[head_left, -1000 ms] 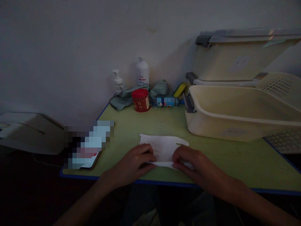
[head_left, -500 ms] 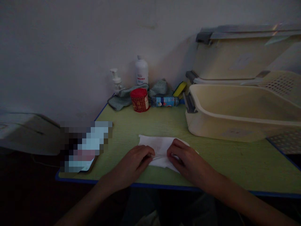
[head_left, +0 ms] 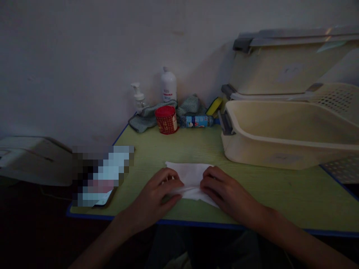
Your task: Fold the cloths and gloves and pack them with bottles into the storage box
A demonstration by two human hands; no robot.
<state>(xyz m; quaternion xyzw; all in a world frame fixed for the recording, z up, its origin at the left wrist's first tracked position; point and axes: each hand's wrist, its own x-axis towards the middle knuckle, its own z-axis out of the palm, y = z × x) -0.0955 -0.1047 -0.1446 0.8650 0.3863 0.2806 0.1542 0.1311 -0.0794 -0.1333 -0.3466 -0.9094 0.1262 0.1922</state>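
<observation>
One white cloth point(head_left: 192, 173) lies on the green, blue-edged surface point(head_left: 196, 145), close to its near edge, with its far part spread flat and its near part creased into folds. The left hand point(head_left: 157, 194) is at the left side of the white cloth, its fingers curved over the folds and its thumb lower down, a little apart from them; I cannot tell whether they grip the material. The right hand point(head_left: 230, 190) is at the right side of the white cloth, its fingers bent and clenched on the creased part.

Well to the left of the white cloth, a phone point(head_left: 106, 183) lies slanted on the surface, its lit screen mostly pixelated. Beyond the white cloth, near the wall point(head_left: 98, 67), stands a red tin point(head_left: 166, 119), with a clear bottle with a blue label point(head_left: 198, 121) on its side just right of it. Behind these lies a crumpled grey-green cloth point(head_left: 141, 119). Farther beyond the white cloth are a pump bottle point(head_left: 138, 98) and a taller white bottle point(head_left: 168, 86), both upright, and, more to the right, a tilted yellow and dark sponge point(head_left: 214, 106).

Beyond and to the right of the white cloth sits an open cream bin point(head_left: 269, 149), with a lidded container point(head_left: 275, 71) and a perforated basket point(head_left: 335, 99) behind it. Far left of the white cloth, outside the surface, is a pale box-like object point(head_left: 33, 160).
</observation>
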